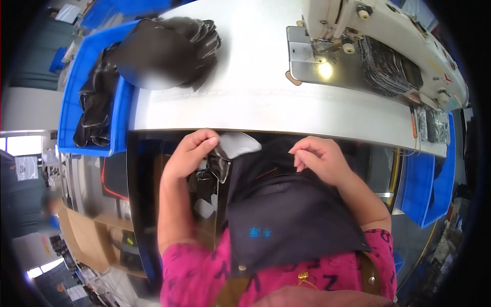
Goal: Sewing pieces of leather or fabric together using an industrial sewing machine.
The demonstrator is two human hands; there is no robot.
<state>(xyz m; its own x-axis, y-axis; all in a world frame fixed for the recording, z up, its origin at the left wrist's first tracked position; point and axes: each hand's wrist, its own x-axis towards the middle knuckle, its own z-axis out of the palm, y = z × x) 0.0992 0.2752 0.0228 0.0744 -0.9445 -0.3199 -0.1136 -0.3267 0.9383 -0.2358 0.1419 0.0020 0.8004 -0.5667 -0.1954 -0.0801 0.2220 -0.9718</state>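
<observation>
The pale worktop (255,97) filled the upper middle of the frame, a sewing machine (378,36) at upper right and a blue bin (76,87) of dark pieces at upper left. Below its edge, mid-frame, lay a dark garment (286,210). The left hand (192,153) pinched its zipper end between pressed fingers; the right hand (319,158) gripped the cloth, fingers curled tight.

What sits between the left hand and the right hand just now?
In the head view, dark fabric with a white lining patch and a zipper spans from the left hand to the right hand.
</observation>
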